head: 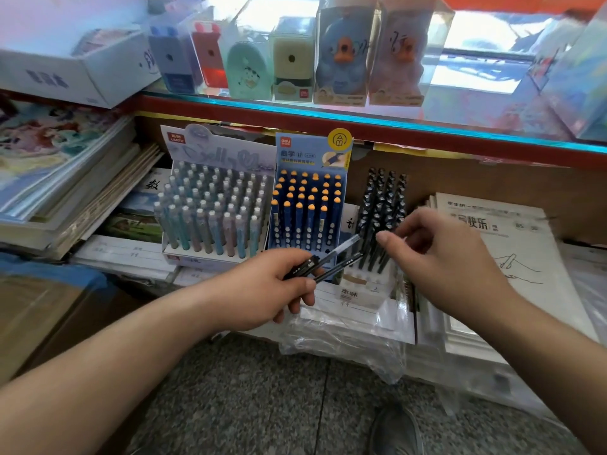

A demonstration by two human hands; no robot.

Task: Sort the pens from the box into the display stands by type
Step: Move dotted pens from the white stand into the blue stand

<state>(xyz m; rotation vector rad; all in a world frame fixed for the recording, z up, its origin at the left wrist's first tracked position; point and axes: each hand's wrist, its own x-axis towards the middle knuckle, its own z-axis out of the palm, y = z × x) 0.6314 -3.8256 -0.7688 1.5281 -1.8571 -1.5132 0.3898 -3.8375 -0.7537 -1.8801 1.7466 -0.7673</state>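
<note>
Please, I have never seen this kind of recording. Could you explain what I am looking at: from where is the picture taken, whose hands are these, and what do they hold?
There is no machine here: a person works with bare hands. The single picture comes from a camera worn on the person's head, looking forward and down, so both arms enter from the bottom edge.

The left hand grips a few dark pens. The right hand is close to their tips, with loose fingers, and seems to hold nothing.

Behind the hands are three display stands: the pastel pens, the blue pens with orange caps and the black pens. A stack of books lies on the left and workbooks on the right. Above, boxed items stand on a glass shelf.
</note>
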